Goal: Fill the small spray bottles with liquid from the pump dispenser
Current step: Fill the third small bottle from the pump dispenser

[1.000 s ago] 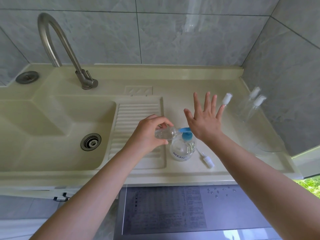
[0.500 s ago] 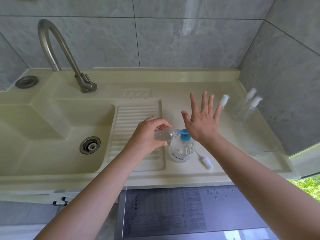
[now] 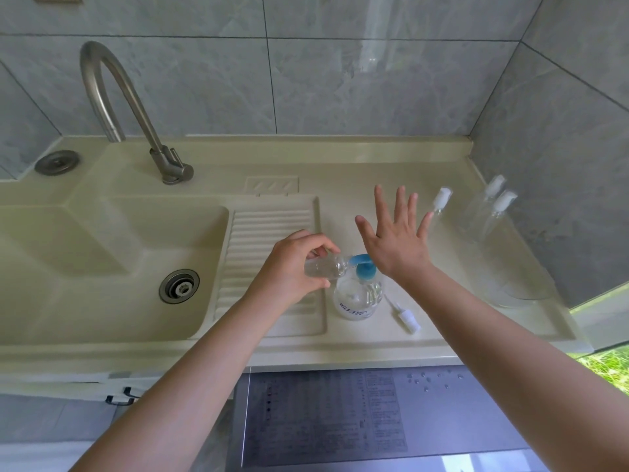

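Observation:
A clear pump dispenser (image 3: 357,298) with a blue pump head (image 3: 364,265) stands on the counter beside the ribbed drainboard. My left hand (image 3: 294,267) grips a small clear spray bottle (image 3: 325,267) tilted sideways, its open neck at the blue nozzle. My right hand (image 3: 396,241) has its fingers spread straight, and the heel of the palm rests on the pump head. The bottle's white spray cap (image 3: 406,318) with its tube lies on the counter right of the dispenser. Three capped spray bottles stand at the right: one (image 3: 440,202) near my fingers, two (image 3: 495,206) by the wall.
A cream sink basin (image 3: 102,267) with a metal drain (image 3: 179,286) lies to the left, under a curved steel faucet (image 3: 136,110). A clear glass bowl (image 3: 520,287) sits at the right counter end. Below the counter edge is a grey appliance top (image 3: 340,420) with water drops.
Both hands keep their places at the dispenser; only the head camera has shifted a little, so the scene sits slightly lower in view.

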Tool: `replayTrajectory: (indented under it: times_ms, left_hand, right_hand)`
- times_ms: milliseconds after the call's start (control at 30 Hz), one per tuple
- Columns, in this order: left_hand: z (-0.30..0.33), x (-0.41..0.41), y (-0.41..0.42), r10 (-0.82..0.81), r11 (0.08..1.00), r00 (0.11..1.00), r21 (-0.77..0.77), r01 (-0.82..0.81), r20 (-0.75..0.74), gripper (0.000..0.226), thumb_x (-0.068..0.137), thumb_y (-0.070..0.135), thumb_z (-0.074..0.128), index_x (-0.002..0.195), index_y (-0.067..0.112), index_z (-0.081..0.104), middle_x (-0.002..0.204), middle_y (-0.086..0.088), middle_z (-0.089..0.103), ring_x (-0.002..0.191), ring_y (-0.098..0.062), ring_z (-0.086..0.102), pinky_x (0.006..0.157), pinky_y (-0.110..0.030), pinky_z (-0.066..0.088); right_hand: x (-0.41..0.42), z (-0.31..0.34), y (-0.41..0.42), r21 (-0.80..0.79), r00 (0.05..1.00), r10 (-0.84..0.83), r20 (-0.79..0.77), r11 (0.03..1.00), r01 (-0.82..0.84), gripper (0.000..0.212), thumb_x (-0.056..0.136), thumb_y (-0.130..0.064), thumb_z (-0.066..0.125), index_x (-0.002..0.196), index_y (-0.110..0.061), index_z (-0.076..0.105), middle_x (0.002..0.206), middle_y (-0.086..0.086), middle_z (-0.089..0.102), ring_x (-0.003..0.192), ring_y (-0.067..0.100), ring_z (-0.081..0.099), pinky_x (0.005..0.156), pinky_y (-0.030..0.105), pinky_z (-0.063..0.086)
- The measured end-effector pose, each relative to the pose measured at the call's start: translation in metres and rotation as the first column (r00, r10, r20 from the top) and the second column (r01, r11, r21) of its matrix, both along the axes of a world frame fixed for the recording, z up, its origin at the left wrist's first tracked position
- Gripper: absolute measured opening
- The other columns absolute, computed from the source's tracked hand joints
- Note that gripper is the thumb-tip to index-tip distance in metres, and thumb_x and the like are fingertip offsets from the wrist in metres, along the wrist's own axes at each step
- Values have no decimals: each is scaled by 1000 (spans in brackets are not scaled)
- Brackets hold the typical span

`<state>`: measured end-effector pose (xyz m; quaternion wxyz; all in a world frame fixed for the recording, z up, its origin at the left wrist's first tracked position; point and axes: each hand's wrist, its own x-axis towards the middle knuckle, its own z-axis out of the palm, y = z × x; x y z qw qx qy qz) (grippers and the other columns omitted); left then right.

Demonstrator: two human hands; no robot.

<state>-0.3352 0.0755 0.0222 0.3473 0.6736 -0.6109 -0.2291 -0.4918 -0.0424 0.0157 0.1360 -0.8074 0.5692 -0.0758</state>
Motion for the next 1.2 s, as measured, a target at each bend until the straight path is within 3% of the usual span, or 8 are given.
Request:
replayTrajectory:
  times_ms: [133,267,433,767,933,1200]
  left_hand:
    - [-1,0,1,3,1000,1000,2,-3,3,52,59,4,89,102,26,71,98,7,62,93,-6,61,89,-16,47]
    - [-1,1,0,1,1000,1000,-10,-1,12,53,59,3,89,103,25,72,97,7,61,93,-5,61,90,-17,48]
    - [-1,1,2,2,1000,1000,-3,-2,8,52,59,3,89,103,25,71,98,8,61,93,-4,60,90,-19,48]
    - [-1,1,1,1,1000,1000,-7,-1,6,52,59,2,88,104,23,72,98,6,61,93,-4,60,89,-14,46]
    - [-2,1,0,-5,1000,1000,-7,5,5,53,59,2,89,104,23,72,98,6,61,93,-4,60,91,-18,47]
    - [-2,3,0,-4,1000,1000,-6,4,5,53,59,2,88,104,24,72,100,5,62,95,-6,61,93,-23,48]
  right_hand:
    - [1,2,-1,-35,999,31,-19,999,-32,65,104,-56,18,159,-34,-10,166,7,-20,151,28,-25,118,55,-17]
    - [0,-14,2,75,1000,19,5,997,-19,62,105,-52,17,159,-35,-8,166,8,-18,152,28,-22,120,56,-13]
    - [-1,-1,-5,46,999,18,29,999,-19,68,102,-60,16,159,-34,-11,165,8,-21,150,27,-26,119,54,-17]
    - [0,-12,3,-58,999,18,-42,998,-20,62,105,-52,15,159,-32,-8,166,10,-18,151,29,-23,120,56,-14]
    - [-3,-2,1,7,997,-19,70,1000,18,67,104,-57,20,160,-33,-7,167,10,-15,151,28,-23,119,54,-15]
    - [-1,-14,7,-59,998,23,-52,998,-26,61,105,-49,17,159,-32,-6,167,11,-14,152,30,-21,120,57,-12]
